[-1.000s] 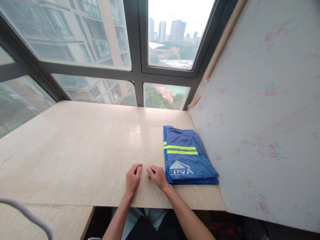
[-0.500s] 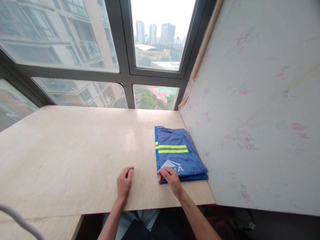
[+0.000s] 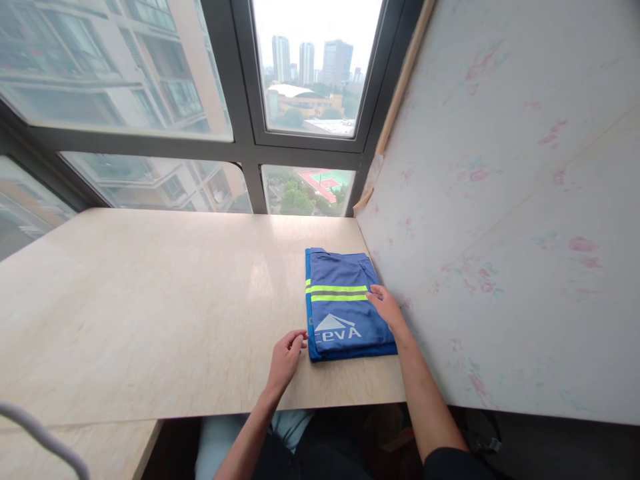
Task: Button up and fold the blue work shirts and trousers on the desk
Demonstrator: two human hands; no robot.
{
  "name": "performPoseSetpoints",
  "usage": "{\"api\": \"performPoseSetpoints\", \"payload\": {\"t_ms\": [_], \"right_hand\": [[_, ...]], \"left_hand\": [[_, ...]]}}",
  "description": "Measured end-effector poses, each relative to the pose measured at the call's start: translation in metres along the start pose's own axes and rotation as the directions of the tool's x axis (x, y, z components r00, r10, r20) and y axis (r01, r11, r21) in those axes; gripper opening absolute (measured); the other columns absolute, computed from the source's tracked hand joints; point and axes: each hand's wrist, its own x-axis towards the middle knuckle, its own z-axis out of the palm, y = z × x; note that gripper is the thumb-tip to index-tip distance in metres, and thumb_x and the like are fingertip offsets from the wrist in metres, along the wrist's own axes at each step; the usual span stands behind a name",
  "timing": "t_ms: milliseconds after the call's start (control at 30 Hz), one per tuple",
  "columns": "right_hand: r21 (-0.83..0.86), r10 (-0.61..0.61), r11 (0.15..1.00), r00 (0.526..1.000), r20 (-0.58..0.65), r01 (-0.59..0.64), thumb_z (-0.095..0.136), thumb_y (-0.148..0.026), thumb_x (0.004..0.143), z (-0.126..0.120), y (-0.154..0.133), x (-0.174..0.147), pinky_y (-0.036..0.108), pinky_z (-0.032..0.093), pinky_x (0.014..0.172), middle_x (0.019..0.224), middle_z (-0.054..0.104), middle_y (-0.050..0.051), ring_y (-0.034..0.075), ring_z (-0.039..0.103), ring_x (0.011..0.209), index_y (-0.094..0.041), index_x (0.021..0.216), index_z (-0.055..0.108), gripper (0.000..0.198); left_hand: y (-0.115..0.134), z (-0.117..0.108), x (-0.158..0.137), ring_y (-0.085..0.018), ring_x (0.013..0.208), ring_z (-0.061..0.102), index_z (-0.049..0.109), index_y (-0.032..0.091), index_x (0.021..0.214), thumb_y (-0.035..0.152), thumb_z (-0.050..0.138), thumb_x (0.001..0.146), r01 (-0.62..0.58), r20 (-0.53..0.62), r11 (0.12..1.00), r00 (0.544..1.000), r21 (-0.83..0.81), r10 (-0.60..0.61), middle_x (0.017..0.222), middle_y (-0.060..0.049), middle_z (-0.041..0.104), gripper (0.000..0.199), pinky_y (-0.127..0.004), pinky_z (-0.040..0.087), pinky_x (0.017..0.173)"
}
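Observation:
A folded blue work garment (image 3: 340, 263) lies flat on the pale sill, with a yellow-green and grey reflective stripe across it and white lettering below. Brighter blue fabric shows along its left and front edges. My left hand (image 3: 287, 357) is beside its lower left edge, fingers curled together with nothing visible in them. Whether those fingertips touch the cloth I cannot tell. Over the garment's right side is my right hand (image 3: 386, 307), its fingers extended and slightly apart at the stripe's right end. My right forearm hides the lower right corner of the fold.
The pale marble-look sill (image 3: 150, 300) extends left and back to the dark window frame (image 3: 245, 173). A wall (image 3: 500, 200) with a faint floral pattern rises close on the right. A grey cable (image 3: 45, 440) curves at the lower left.
My right hand has moved up and right, from the garment's lower left corner to the stripe's right end, uncovering the lettering. My left hand has moved right, close to the garment's edge.

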Motion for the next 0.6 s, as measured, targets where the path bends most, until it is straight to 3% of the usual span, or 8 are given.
{"api": "performPoseSetpoints", "payload": {"t_ms": [200,367,467,600], "right_hand": [[0.096,0.106,0.989,0.994,0.025,-0.108,0.075,-0.032,0.068,-0.004,0.0,0.002,0.036,0.054,0.085,0.112,0.072,0.014,0.025,0.067,0.101,-0.016,0.111,0.067,0.046],[0.186,0.134,0.965,0.956,0.262,-0.186,0.076,-0.043,0.067,-0.015,-0.017,-0.01,0.027,0.048,0.06,0.078,0.071,0.002,0.016,0.062,0.066,-0.014,0.104,0.069,0.047],[0.26,0.006,0.961,0.949,0.316,-0.093,0.074,-0.042,0.068,-0.012,-0.041,-0.021,0.028,0.049,0.067,0.077,0.071,0.001,0.016,0.062,0.069,-0.015,0.094,0.069,0.037],[0.284,-0.173,0.952,0.966,0.191,0.114,0.064,-0.036,0.078,0.019,-0.087,-0.058,0.03,0.05,0.078,0.089,0.071,0.004,0.019,0.064,0.081,-0.017,0.098,0.066,0.027]], "left_hand": [[0.003,0.017,-0.002,-0.024,0.085,0.071,0.073,0.017,0.109,0.048,0.053,0.084,-0.028,0.063,1.0,0.998,0.002,0.028,0.102,-0.01,0.076,0.045,-0.04,0.057,0.078],[0.004,0.014,-0.001,-0.024,0.087,0.07,0.071,0.016,0.115,0.051,0.051,0.086,-0.018,0.077,1.0,0.997,0.008,0.017,0.108,-0.012,0.074,0.049,-0.041,0.056,0.08],[0.011,0.011,-0.003,-0.026,0.098,0.069,0.07,0.016,0.115,0.054,0.051,0.087,-0.028,0.037,1.0,0.999,0.014,0.028,0.117,-0.014,0.071,0.052,-0.04,0.056,0.081],[0.035,0.007,-0.008,-0.028,0.105,0.066,0.067,0.015,0.118,0.059,0.051,0.086,-0.04,-0.021,0.995,0.999,-0.091,0.038,0.122,-0.016,0.068,0.057,-0.038,0.056,0.08]]}}
